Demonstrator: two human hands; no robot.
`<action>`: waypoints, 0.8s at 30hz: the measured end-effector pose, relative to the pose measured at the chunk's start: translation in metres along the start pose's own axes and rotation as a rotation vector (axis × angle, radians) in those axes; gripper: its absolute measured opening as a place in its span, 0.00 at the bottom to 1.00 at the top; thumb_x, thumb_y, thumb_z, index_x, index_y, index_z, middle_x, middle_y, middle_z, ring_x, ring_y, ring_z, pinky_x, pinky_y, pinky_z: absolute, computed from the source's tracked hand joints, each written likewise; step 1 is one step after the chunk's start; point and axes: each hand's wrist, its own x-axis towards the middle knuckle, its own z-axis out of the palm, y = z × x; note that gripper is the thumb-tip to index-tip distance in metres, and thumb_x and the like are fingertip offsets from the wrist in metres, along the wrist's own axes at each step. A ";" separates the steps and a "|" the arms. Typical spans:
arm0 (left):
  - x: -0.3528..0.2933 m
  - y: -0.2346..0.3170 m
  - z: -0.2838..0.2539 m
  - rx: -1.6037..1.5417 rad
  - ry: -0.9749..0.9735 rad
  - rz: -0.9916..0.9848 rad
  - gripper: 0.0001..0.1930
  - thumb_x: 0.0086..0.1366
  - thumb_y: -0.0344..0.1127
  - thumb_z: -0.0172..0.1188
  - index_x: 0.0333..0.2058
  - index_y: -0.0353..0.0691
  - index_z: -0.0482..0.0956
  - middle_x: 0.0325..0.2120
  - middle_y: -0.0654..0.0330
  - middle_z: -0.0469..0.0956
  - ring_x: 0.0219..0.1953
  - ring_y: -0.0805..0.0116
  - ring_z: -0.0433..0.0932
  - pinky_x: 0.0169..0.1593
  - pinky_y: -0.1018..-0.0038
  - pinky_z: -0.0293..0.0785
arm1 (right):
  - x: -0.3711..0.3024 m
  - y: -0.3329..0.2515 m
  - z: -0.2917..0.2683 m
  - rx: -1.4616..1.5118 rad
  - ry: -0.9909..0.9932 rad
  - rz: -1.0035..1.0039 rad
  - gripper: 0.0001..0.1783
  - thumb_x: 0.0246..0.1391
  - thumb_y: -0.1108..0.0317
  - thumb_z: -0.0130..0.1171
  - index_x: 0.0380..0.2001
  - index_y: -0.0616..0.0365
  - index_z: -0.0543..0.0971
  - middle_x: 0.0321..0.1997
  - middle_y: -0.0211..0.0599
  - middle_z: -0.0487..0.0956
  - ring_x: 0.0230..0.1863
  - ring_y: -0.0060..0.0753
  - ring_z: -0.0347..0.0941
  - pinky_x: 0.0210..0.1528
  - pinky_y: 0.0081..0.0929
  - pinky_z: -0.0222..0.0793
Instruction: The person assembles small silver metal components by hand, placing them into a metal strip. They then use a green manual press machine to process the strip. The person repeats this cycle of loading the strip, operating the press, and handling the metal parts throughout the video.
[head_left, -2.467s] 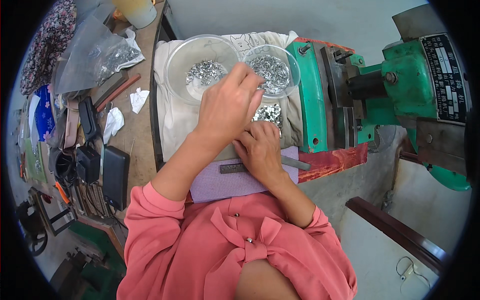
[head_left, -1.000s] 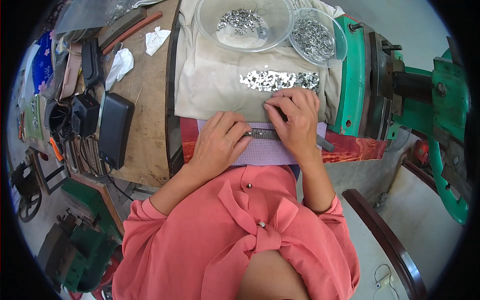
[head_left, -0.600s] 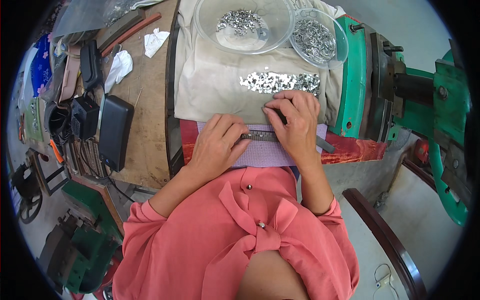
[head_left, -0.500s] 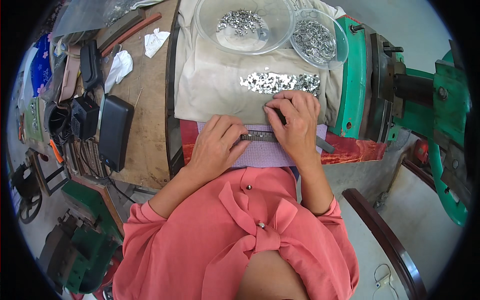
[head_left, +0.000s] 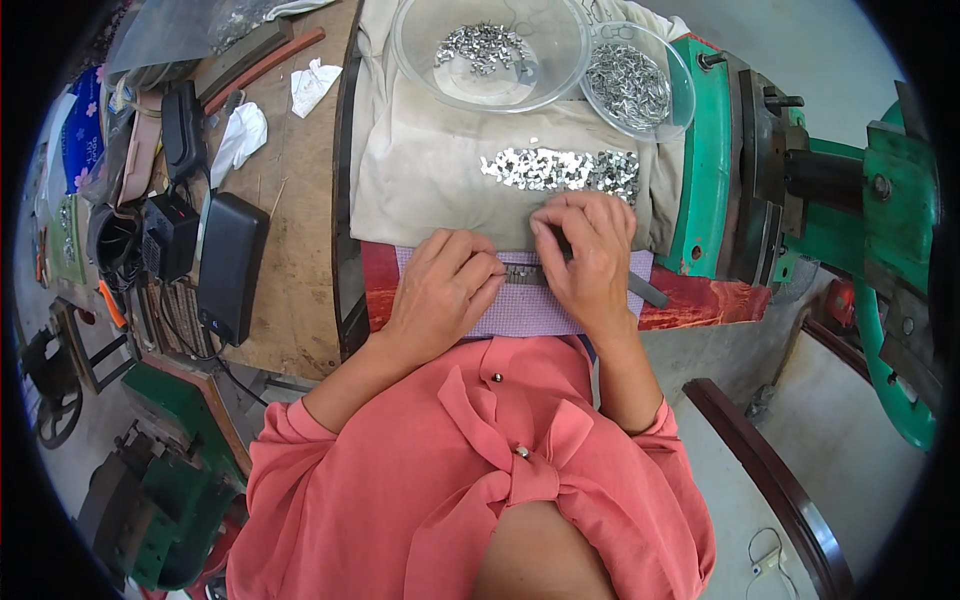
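Observation:
A dark, narrow metal bar with grooves (head_left: pixel 522 273) lies across the purple checked cloth (head_left: pixel 510 316) in front of me. My left hand (head_left: pixel 447 288) is closed at the bar's left end, thumb and fingertips together on it. Curled above the bar's right part is my right hand (head_left: pixel 590 245), thumb and fingers drawn in; whether a small piece is between them is hidden. Just beyond it, small shiny metal pieces (head_left: pixel 560 169) lie spread on the beige cloth (head_left: pixel 425 170). The bar's plain right end emerges past my right wrist.
A large clear tub (head_left: pixel 490 95) and a smaller clear tub (head_left: pixel 628 82) hold small metal parts at the back. A green machine (head_left: pixel 703 160) stands at the right. On the wooden table (head_left: pixel 300 200) at left lie a black power bank (head_left: pixel 232 265) and crumpled tissue (head_left: pixel 240 140).
My left hand has slid slightly right along the bar, covering more of its left end. My right hand has drawn slightly back from the metal pieces toward the bar.

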 end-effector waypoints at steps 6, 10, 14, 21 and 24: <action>-0.004 -0.001 -0.002 -0.031 -0.006 -0.022 0.13 0.52 0.27 0.70 0.36 0.38 0.77 0.38 0.56 0.76 0.40 0.54 0.73 0.42 0.63 0.71 | -0.023 -0.016 -0.006 0.111 -0.077 -0.065 0.10 0.43 0.73 0.69 0.33 0.53 0.81 0.39 0.31 0.77 0.44 0.39 0.72 0.50 0.38 0.61; -0.003 0.000 -0.003 -0.021 -0.025 -0.026 0.14 0.52 0.27 0.70 0.37 0.38 0.77 0.39 0.56 0.76 0.41 0.53 0.73 0.43 0.63 0.71 | -0.021 -0.010 -0.006 0.077 -0.040 -0.040 0.11 0.43 0.71 0.70 0.33 0.53 0.83 0.39 0.30 0.77 0.44 0.39 0.72 0.51 0.38 0.61; -0.002 0.000 -0.004 -0.025 -0.030 -0.027 0.14 0.52 0.27 0.70 0.37 0.37 0.77 0.39 0.56 0.76 0.41 0.53 0.73 0.44 0.63 0.71 | 0.000 0.004 -0.005 -0.069 0.034 0.025 0.11 0.44 0.71 0.70 0.34 0.53 0.83 0.38 0.30 0.77 0.44 0.39 0.71 0.52 0.38 0.60; -0.009 -0.001 -0.006 -0.039 0.000 -0.051 0.13 0.52 0.27 0.69 0.37 0.37 0.77 0.39 0.55 0.76 0.42 0.53 0.73 0.44 0.62 0.71 | 0.008 0.011 -0.006 -0.101 -0.027 -0.023 0.08 0.43 0.70 0.71 0.30 0.52 0.83 0.38 0.28 0.77 0.46 0.39 0.71 0.54 0.40 0.60; -0.010 0.000 -0.006 -0.035 0.008 -0.043 0.13 0.52 0.27 0.69 0.36 0.38 0.76 0.38 0.55 0.75 0.41 0.53 0.73 0.44 0.62 0.71 | 0.005 0.010 -0.006 -0.083 -0.036 -0.026 0.08 0.43 0.70 0.71 0.30 0.52 0.83 0.38 0.28 0.77 0.46 0.39 0.71 0.55 0.40 0.60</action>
